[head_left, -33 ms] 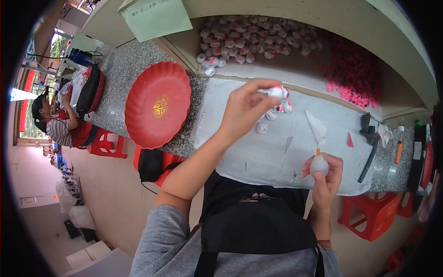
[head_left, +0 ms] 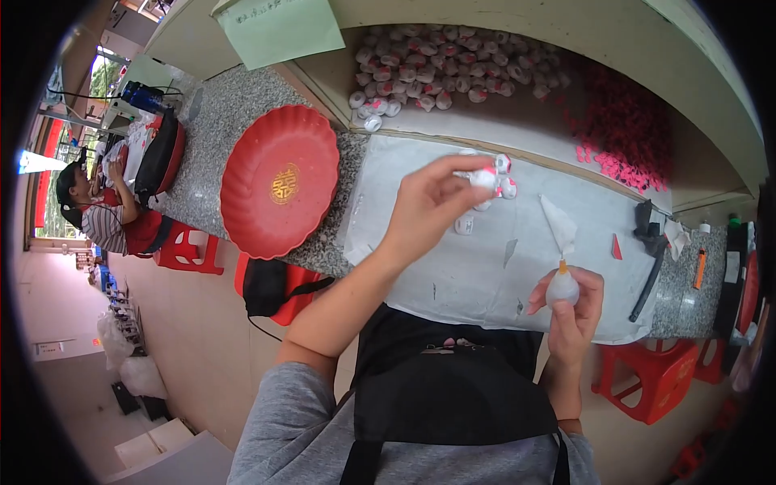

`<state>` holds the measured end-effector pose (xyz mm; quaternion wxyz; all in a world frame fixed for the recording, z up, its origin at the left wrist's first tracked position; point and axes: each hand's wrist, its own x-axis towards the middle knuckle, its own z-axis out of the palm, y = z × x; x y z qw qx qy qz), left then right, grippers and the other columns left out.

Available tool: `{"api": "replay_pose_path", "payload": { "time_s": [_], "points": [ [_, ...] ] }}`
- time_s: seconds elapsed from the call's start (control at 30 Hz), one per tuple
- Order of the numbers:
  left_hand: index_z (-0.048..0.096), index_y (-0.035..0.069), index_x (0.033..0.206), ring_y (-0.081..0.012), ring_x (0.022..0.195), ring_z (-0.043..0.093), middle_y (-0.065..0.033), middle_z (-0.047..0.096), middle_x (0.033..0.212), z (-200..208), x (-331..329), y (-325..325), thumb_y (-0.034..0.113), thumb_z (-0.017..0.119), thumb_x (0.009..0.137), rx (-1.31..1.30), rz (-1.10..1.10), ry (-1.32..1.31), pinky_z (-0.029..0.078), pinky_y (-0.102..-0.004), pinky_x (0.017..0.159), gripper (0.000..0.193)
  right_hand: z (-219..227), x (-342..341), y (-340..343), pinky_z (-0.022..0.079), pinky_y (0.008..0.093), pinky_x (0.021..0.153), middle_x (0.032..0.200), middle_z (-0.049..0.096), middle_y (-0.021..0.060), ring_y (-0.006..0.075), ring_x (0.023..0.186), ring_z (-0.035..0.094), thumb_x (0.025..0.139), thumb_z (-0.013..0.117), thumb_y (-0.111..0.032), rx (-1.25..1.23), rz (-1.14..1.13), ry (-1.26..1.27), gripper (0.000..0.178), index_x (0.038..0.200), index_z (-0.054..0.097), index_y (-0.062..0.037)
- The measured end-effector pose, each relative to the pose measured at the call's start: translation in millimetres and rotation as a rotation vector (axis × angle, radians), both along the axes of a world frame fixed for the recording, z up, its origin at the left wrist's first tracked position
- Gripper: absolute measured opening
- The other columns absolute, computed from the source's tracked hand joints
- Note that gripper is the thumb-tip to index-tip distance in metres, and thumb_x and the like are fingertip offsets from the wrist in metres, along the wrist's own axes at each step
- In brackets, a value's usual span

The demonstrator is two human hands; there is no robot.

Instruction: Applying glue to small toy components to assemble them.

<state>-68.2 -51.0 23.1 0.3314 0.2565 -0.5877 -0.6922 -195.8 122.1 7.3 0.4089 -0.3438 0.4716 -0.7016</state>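
Observation:
Pinched between the thumb and fingers of my left hand [head_left: 432,202] is a small white rounded piece with pink on it [head_left: 483,178]. It is held over the white sheet [head_left: 404,267] on the worktop. Right behind it lies a small cluster of similar white, pink and dark pieces [head_left: 508,187], partly hidden by my fingers. A single white piece [head_left: 464,225] rests just below my left hand. My right hand [head_left: 575,315], near the sheet's front edge, grips a small translucent squeeze bottle [head_left: 563,289], its amber tip pointing away from me.
A shelf compartment behind the sheet holds heaped white-and-pink pieces [head_left: 444,69] and loose bright pink bits [head_left: 630,137]. A large red scalloped tray [head_left: 263,194] stands left. White tissue [head_left: 558,226], a black bar [head_left: 645,283] and an orange cutter [head_left: 699,269] lie right. Another person sits far left.
My left hand has come slightly toward me with the white-and-pink piece, showing more of the cluster behind it. The right hand keeps its hold on the squeeze bottle.

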Motion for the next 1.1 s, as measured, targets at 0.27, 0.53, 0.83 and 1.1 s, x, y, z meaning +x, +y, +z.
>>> {"api": "replay_pose_path", "payload": {
  "time_s": [0.27,0.53,0.83,1.1],
  "points": [
    [0.046,0.001,0.106,-0.0154,0.096,0.046,-0.0107,0.048,0.102,-23,42,48,0.000,0.052,0.073,0.299,0.104,0.236,0.040,-0.0311,0.081,0.034,23,17,-41,0.037,0.0205,0.047,0.089,0.040,0.0104,0.0120,0.064,0.043,0.067,0.057,-0.011,-0.051,-0.062,-0.032,0.031,0.090,0.039,-0.0009],
    [0.040,0.001,0.106,-0.0149,0.094,0.047,-0.0103,0.048,0.102,-19,51,50,-0.001,0.054,0.071,0.317,0.176,0.340,0.040,-0.0305,0.082,0.037,28,33,-60,0.035,0.0165,0.059,0.087,0.036,0.0059,0.0100,0.075,0.038,0.068,0.060,-0.010,-0.156,-0.104,-0.425,0.036,0.095,0.037,-0.0038],
    [0.041,0.001,0.102,-0.0142,0.091,0.049,-0.0107,0.048,0.101,-19,57,51,-0.002,0.055,0.071,0.312,0.200,0.355,0.040,-0.0285,0.081,0.034,19,55,-57,0.035,0.0251,0.061,0.078,0.038,0.0058,0.0144,0.069,0.041,0.064,0.063,-0.021,-0.249,-0.263,0.238,0.038,0.088,0.038,-0.0046],
    [0.041,0.001,0.102,-0.0129,0.089,0.050,-0.0113,0.048,0.101,-16,60,52,-0.003,0.054,0.071,0.304,0.184,0.349,0.040,-0.0239,0.078,0.035,15,60,-54,0.038,0.0257,0.059,0.075,0.038,0.0057,0.0143,0.064,0.042,0.063,0.064,-0.016,-0.321,-0.254,0.397,0.034,0.082,0.038,-0.0061]
  ]
}}
